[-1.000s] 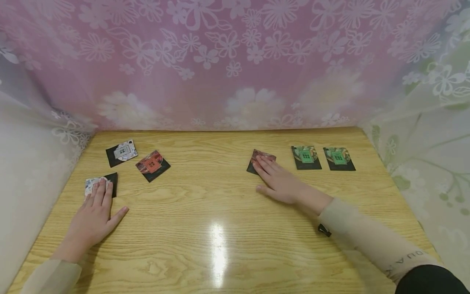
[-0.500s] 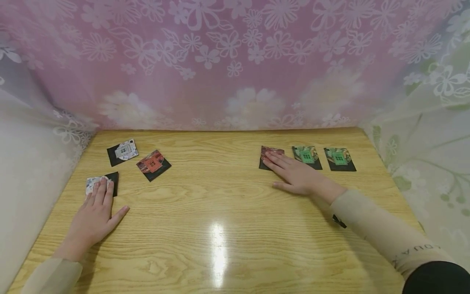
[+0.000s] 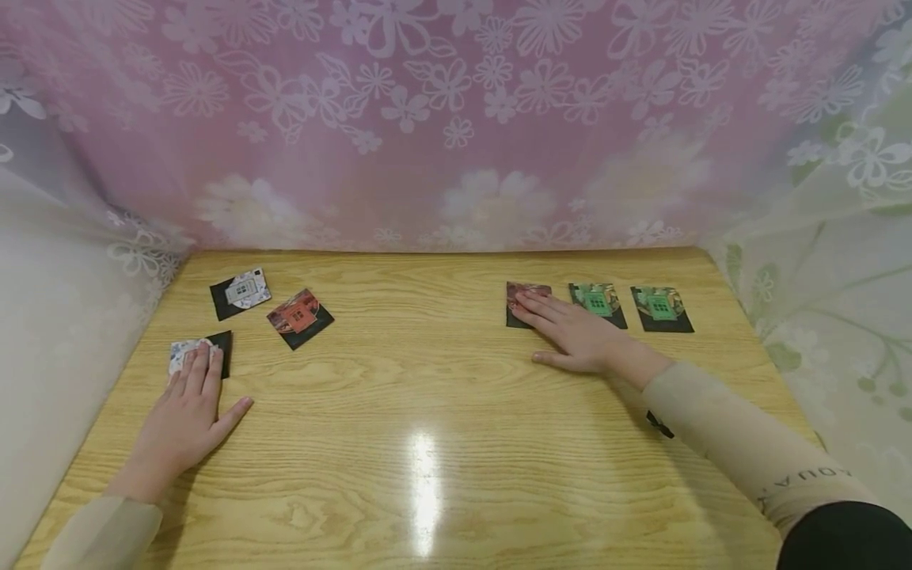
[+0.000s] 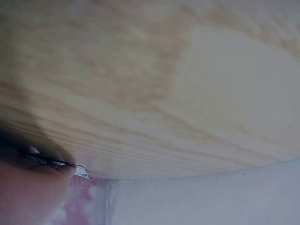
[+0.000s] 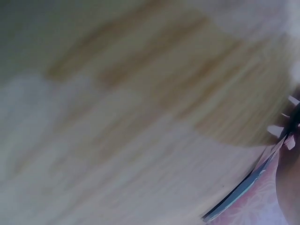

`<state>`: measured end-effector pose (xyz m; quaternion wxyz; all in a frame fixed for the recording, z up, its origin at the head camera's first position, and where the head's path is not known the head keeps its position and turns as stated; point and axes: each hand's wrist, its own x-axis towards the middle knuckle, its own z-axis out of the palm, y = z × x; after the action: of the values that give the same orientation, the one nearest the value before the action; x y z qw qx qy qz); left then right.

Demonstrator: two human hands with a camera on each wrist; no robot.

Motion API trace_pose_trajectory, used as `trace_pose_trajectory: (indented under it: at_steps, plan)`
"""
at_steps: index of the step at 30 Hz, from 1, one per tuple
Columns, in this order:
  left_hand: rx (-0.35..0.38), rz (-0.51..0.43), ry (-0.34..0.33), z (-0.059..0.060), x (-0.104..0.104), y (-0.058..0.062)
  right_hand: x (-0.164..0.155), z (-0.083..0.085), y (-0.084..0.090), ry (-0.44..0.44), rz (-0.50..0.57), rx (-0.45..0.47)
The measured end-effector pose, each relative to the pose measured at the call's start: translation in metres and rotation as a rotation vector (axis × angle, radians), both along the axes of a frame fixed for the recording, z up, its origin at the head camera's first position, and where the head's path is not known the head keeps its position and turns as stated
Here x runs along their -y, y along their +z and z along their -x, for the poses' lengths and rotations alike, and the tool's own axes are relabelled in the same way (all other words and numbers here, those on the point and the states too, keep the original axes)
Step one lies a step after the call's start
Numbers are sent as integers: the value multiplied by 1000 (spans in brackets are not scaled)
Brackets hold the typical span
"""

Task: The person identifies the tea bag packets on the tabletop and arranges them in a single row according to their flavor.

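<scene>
At the left of the table, my left hand (image 3: pixel 178 423) rests with straight fingers on a white-and-black flat packet (image 3: pixel 176 356), covering part of it. My right hand (image 3: pixel 577 339) reaches to the back right, its straight fingers lying on a red-and-black flat packet (image 3: pixel 518 294). Beside that packet, two green-and-black packets (image 3: pixel 597 301) lie in a row, the nearer one partly behind the hand. Another white-and-black packet (image 3: pixel 242 293) and a tilted red-and-black packet (image 3: pixel 301 318) lie beyond my left hand. In the wrist views only a bit of each hand and packet edges show.
The wooden table (image 3: pixel 356 427) ends at a pink flowered curtain (image 3: pixel 427 119) at the back. Pale curtains (image 3: pixel 826 301) hang along both sides. A small black clip-like thing (image 3: pixel 659 423) shows by the right sleeve.
My right hand has slid the red-and-black packet to the right, closer to the green ones, and straightened it. It has since stayed almost still. My left hand has not moved.
</scene>
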<state>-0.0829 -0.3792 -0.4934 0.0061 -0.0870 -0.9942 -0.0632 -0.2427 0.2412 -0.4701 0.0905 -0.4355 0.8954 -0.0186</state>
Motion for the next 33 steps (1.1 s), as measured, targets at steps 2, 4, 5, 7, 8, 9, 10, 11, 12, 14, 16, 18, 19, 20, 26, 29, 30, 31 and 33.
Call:
trace_pose_trajectory:
  at_steps: [2,4,5,7,8,9,10,11,12,14,16,18,19,20,26,29,30,31,33]
  plan:
    - [3,1,-2,0,0,0,0,-1,0,0,11,-1]
    - [5,2,-4,1,0,0,-1,-1,1,4,17,-4]
    - [5,2,-4,1,0,-1,-1,-1,1,6,21,-4]
    - [4,2,-5,0,1,-1,-1,0,2,9,26,-6]
    - [4,0,-5,0,1,-1,-2,0,2,9,27,-5]
    - [3,-1,-5,0,1,-1,-2,0,2,7,27,-4]
    - [4,-3,-4,0,1,-1,-2,0,2,6,27,-4]
    - [4,-4,-4,0,1,-1,-2,0,2,6,28,-6]
    - [5,-4,-3,0,1,-1,-3,0,2,7,30,-8]
    - [7,-3,-3,0,1,-1,-3,-1,3,7,36,-13]
    - [9,-2,-3,0,1,-1,-3,-1,3,12,41,-24]
    - [5,-5,-4,0,1,-1,-3,-2,3,11,42,-30]
    - [3,-7,-4,0,1,-1,-3,-2,3,8,41,-32]
    - [-1,-11,-3,0,1,-1,-3,-2,3,5,38,-31]
    - [-6,-20,-3,0,1,-2,-2,-4,5,-14,30,-17]
    - [-2,-20,-4,0,2,-2,-2,-5,7,-17,35,-14]
    - [-1,-21,-3,0,2,-2,-2,-4,7,-14,37,-21]
    - [-2,-22,-3,0,2,-2,-2,-5,7,-12,38,-24]
    - [-4,-24,-3,0,2,-2,-2,-5,7,-8,35,-27]
